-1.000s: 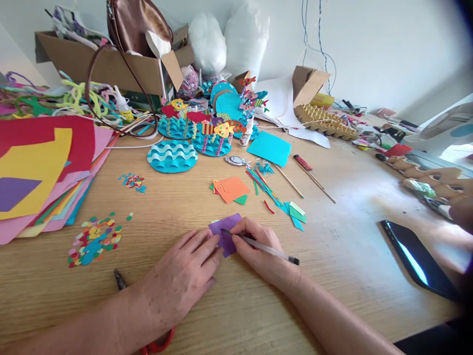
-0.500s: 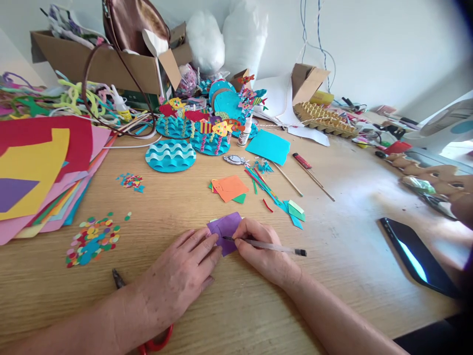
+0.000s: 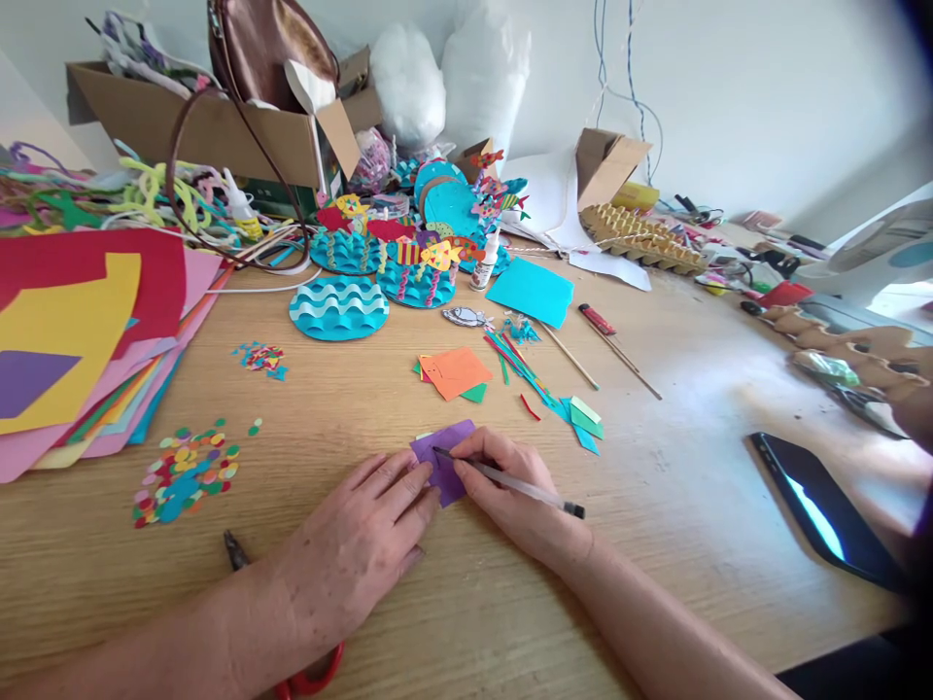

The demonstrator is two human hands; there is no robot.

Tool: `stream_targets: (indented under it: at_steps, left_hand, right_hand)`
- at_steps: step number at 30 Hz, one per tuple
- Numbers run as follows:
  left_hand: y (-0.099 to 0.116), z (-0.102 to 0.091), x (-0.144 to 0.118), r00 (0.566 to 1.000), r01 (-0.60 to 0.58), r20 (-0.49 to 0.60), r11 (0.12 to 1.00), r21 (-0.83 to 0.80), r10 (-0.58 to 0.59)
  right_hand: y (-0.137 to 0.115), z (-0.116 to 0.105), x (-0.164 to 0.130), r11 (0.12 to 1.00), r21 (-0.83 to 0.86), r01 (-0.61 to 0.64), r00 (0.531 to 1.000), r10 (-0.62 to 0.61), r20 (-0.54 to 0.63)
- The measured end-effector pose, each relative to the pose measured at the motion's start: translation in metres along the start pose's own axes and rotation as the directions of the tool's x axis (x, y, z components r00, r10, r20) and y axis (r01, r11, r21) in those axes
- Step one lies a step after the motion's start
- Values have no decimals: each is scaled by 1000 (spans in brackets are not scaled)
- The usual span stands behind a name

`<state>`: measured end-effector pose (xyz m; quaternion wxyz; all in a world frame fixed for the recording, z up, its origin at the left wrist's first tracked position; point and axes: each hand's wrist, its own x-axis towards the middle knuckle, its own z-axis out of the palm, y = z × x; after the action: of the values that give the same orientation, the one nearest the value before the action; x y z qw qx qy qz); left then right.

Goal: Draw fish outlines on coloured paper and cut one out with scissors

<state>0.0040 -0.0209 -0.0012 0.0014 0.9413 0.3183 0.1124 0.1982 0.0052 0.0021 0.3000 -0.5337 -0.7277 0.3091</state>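
On the wooden table a small purple paper square (image 3: pixel 446 476) lies between my hands, with a paler sheet peeking out beneath its upper left edge. My left hand (image 3: pixel 371 525) rests flat with fingers stretched out, its fingertips pressing the square's left side. A clear-barrelled pen (image 3: pixel 521 484) with a dark cap end is pinched in my right hand (image 3: pixel 514 496); its tip touches the purple paper near a thin drawn line. Under my left forearm lie red-handled scissors (image 3: pixel 317 673), mostly hidden by the arm.
Orange and green paper pieces (image 3: pixel 456 371) lie beyond the square. Paper dots (image 3: pixel 190 472) and coloured sheets (image 3: pixel 73 331) are on the left. Blue wavy bases (image 3: pixel 339 307) with paper fish, a glue bottle (image 3: pixel 483 267) and a blue sheet (image 3: pixel 531 292) stand farther back. A phone (image 3: pixel 816 506) lies right.
My right hand and the pen have shifted slightly up and left across the purple paper, the pen tip now nearer its upper part. My left hand has stayed in place.
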Motion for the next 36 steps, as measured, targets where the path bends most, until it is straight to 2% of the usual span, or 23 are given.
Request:
stream_targets:
  at_steps: [6,15,27,32,36]
  left_hand:
    - [-1,0,0,1000,-6,-3,1000,4,6]
    - [-1,1,-1,1000,13,11,1000,-20,-12]
    - [-1,1,-1,1000,-3,0,1000,-23,3]
    - [0,0,-1,1000,18,18,999,-31,-17]
    - [1,0,-1,1000,5,20,1000,2,-5]
  right_hand:
    - [-1,-1,0,1000,-14,27,1000,-27,8]
    - [-6,-8,-2,998,-64,-27,1000,28,13]
    - [-7,-10,-3,1000,-11,-21,1000,21,16]
    - [-9,-9,-5,995,95,-42,999,42,-1]
    - [-9,-7,-4,1000,30,-5,1000,4,9]
